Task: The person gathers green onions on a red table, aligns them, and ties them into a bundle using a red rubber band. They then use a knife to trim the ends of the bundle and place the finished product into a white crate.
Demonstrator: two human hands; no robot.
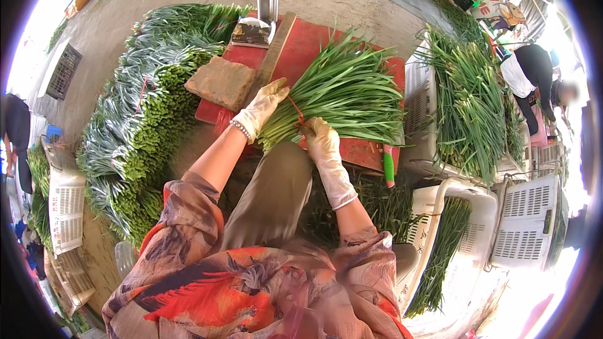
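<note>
A bunch of long green leafy stalks, like garlic chives (348, 89), lies over a red board (306, 47) in front of me, its cut ends towards my knee. A thin red tie (296, 107) goes round its lower part. My left hand (264, 106), in a pale glove, rests against the stalks beside the tie. My right hand (321, 139), gloved too, pinches the tie at the near side of the bunch. A knife's green handle (388, 165) sticks out past the board's right corner, its blade partly under the leaves.
A brick (221, 83) and a wooden bar (275, 49) lie on the board, near a steel flask (268, 0). Tied bunches (141, 117) are piled at the left. White plastic crates (440, 197) with greens stand at the right. A person (527, 73) bends over at the far right.
</note>
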